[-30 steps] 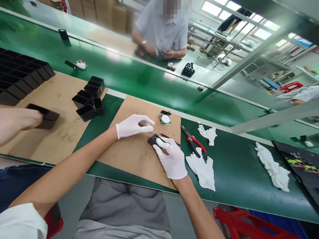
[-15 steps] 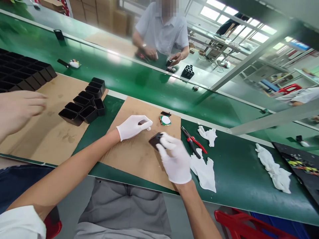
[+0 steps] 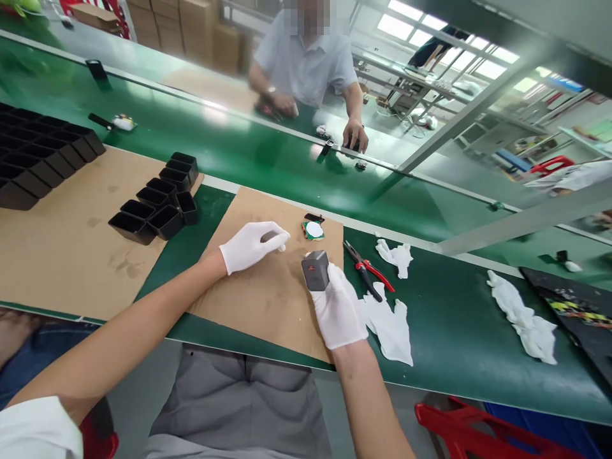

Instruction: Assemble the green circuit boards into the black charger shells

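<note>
My right hand (image 3: 338, 309), in a white glove, is closed round a dark grey, box-shaped charger housing (image 3: 315, 271). A small slot with orange in it shows on the face turned up. My left hand (image 3: 253, 245), also gloved, rests over the cardboard sheet (image 3: 258, 299) with thumb and fingertips drawn together; nothing shows in them. Just beyond both hands, a green circuit board with a white round top (image 3: 313, 230) lies on the sheet, touching or close to a small black plate (image 3: 314, 218). Red-and-black pliers (image 3: 369, 271) lie right of the sheet.
Several open black housings (image 3: 160, 197) stand at the left on another cardboard sheet (image 3: 95, 255), with a larger block of them (image 3: 43, 150) behind. White gloves (image 3: 389, 325) lie by the pliers. Across the green belt (image 3: 229, 124) sits a co-worker (image 3: 306, 70). A dark tray (image 3: 574, 312) lies far right.
My right hand has turned the housing so its slotted face points up, lifting it slightly to the right. My left hand stays nearly still. The bare hand at the left has left the view.
</note>
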The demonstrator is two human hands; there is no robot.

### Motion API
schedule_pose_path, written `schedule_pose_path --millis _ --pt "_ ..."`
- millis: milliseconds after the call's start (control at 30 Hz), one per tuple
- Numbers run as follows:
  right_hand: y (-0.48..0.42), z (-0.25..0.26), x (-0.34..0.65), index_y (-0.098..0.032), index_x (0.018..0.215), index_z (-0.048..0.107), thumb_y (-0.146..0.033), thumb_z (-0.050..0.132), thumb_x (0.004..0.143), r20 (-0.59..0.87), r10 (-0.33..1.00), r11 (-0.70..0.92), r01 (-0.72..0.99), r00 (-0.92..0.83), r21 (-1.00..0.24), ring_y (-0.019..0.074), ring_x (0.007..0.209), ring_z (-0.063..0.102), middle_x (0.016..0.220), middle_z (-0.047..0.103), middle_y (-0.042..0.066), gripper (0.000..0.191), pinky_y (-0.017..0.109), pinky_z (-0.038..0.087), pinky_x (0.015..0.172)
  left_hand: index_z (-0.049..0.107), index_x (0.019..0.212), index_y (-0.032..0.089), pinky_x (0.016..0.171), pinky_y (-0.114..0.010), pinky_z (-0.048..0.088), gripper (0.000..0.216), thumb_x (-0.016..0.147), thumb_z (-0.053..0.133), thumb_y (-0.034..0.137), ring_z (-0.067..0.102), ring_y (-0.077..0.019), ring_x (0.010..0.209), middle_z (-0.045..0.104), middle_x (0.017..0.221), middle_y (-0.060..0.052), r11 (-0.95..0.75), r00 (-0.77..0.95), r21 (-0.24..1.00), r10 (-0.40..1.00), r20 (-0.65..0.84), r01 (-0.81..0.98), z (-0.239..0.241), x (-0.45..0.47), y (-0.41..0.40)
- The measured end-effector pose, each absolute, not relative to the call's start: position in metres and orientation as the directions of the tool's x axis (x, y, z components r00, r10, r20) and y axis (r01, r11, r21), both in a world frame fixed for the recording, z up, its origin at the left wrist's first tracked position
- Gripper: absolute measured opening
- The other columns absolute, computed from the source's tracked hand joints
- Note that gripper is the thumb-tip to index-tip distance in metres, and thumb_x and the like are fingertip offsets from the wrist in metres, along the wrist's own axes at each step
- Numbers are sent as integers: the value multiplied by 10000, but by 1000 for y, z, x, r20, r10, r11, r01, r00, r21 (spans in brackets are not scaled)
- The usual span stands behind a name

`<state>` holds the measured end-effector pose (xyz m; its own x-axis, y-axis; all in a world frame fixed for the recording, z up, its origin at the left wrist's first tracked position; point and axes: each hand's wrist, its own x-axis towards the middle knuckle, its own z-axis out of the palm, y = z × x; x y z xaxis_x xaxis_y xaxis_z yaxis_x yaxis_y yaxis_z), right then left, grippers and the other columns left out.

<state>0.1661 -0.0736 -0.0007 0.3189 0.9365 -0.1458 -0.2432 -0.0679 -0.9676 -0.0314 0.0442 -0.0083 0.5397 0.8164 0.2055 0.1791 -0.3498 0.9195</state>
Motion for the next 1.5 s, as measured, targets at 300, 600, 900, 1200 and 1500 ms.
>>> schedule_pose_path --millis 300,600,900,1200,1500 --pt "-79 22 141 -242 1066 776 -330 519 1087 -409 895 -206 -647 179 -734 100 1152 749 1188 811 -9 272 234 571 1097 692 1180 200 900 -451 529 345 918 687 423 704 -273 913 761 993 -80 -742 601 646 603 524 182 -5 -23 18" --pt "-36 1 157 -192 1110 696 -443 864 798 13 934 27 -35 357 -999 283 1138 741 1189 777 110 434 451 633 994 501 1427 268 933 -422 599 764 787 869 466 729 -287 1077 706 1191 -85 -702 379 614 712 590 362 -10 -13 11" --pt "-9 -11 164 -198 1220 704 -359 830 812 281 925 218 249 256 -944 273 1071 776 1270 761 130 456 412 675 901 560 1306 231 902 -370 612 546 828 806 326 746 -248 1038 697 1136 -72 -596 191 679 794 577 429 -24 1 14" --pt "-50 14 178 -327 1233 774 -186 771 904 602 798 411 712 21 -570 257 1210 735 1321 760 32 358 422 592 1103 602 1254 209 972 -429 525 413 983 615 521 716 -264 1019 749 1054 -76 -599 171 649 782 599 469 -9 -33 45" --pt "-75 -40 182 -311 1302 715 -209 650 1004 624 759 434 859 -184 -273 223 1122 779 1269 779 46 321 355 657 998 673 1170 184 955 -398 509 284 1017 579 403 721 -251 964 749 998 -67 -485 172 674 861 478 557 -23 -38 66"
